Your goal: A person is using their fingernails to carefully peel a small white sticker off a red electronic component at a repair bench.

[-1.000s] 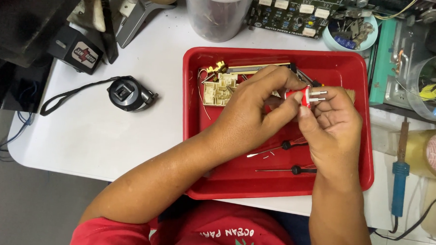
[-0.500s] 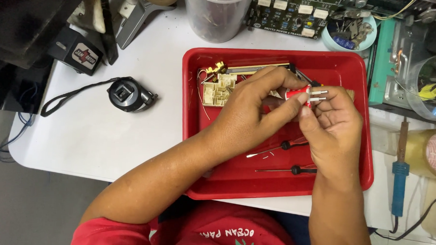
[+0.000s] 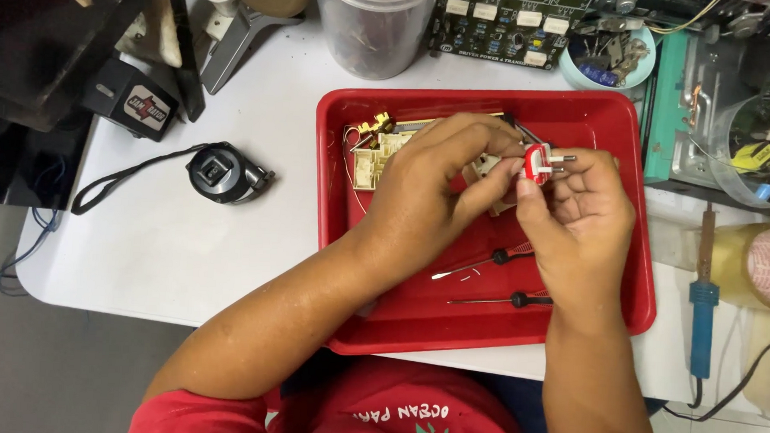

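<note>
both hands grasping red plug in fingertip grip above red tray.

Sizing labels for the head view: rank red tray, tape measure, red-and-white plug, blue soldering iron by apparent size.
1. red tray
2. blue soldering iron, long but thin
3. tape measure
4. red-and-white plug, partly hidden by both hands' fingers

Iron versus tape measure is close by area.

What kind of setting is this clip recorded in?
Likely an electronics repair bench: a green circuit board at the back, a blue-handled soldering iron at the side, and small screwdrivers in a red plastic tray.
</note>
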